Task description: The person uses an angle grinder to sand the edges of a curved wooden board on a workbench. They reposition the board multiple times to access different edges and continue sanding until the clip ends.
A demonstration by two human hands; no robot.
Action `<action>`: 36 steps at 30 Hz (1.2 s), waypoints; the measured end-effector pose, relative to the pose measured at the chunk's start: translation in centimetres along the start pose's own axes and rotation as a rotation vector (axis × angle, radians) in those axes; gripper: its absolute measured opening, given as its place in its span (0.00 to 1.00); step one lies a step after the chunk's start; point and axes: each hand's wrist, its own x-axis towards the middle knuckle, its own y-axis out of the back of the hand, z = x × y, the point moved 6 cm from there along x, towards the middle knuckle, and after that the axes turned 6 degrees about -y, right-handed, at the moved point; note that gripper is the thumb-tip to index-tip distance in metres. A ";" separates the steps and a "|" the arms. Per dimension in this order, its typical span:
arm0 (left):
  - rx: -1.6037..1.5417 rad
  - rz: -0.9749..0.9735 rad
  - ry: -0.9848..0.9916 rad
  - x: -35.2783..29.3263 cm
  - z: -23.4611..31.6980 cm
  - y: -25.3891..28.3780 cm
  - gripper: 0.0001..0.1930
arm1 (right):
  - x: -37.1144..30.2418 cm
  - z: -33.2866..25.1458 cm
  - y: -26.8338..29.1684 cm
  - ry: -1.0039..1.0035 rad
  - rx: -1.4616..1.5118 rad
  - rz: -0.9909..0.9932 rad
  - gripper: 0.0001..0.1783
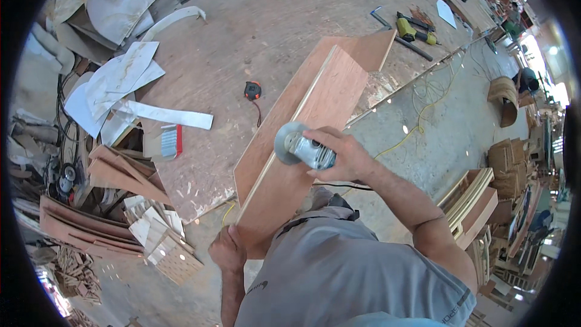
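The big round-edged plywood worktop [242, 30] fills the view from about 9 o'clock up through 1 o'clock, and leaning over its near edge is a stack of two long reddish-brown plywood boards [302, 121], one lying on the other, running from 1 o'clock down toward 6 o'clock where the lower end reaches the person's grey shirt [345, 272]. The right forearm comes in from 4 o'clock, elbow bent, and the right hand [342, 154] is wrapped tight around the silver body of one angle grinder with a grey sanding disc [298, 145], the disc pressed flat against the upper board near the picture's centre. The left arm rises straight from 6 o'clock; the left hand [228, 249] is clenched over the boards' bottom corner, knuckles up, steadying them. At 9 o'clock a heap of pale laminate offcuts [115, 88] spills off the worktop, with brown board scraps [115, 175] just below it. Toward 1 o'clock lie two yellow-and-black power tools [414, 29] side by side near the far rim. One small orange-and-black tape measure [253, 90] sits on the worktop at about 11 o'clock, well apart from the boards
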 end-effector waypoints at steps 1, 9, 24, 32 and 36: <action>-0.004 0.009 0.009 -0.1 0.2 0.2 0.17 | 0.6 0.8 1.0 -0.007 0.001 0.018 0.44; -0.046 0.006 -0.037 -0.2 0.3 -0.5 0.16 | 4.9 9.9 9.9 -0.077 -0.038 0.224 0.44; -0.014 -0.061 0.061 -0.9 0.9 -0.4 0.17 | 2.0 9.8 11.7 -0.184 0.020 0.299 0.45; 0.010 -0.055 0.075 -1.8 1.4 -1.0 0.18 | 1.7 0.7 1.6 0.013 0.051 -0.203 0.44; -0.004 -0.020 0.055 -1.9 1.7 -0.8 0.17 | 2.9 2.0 4.3 0.031 0.002 -0.065 0.42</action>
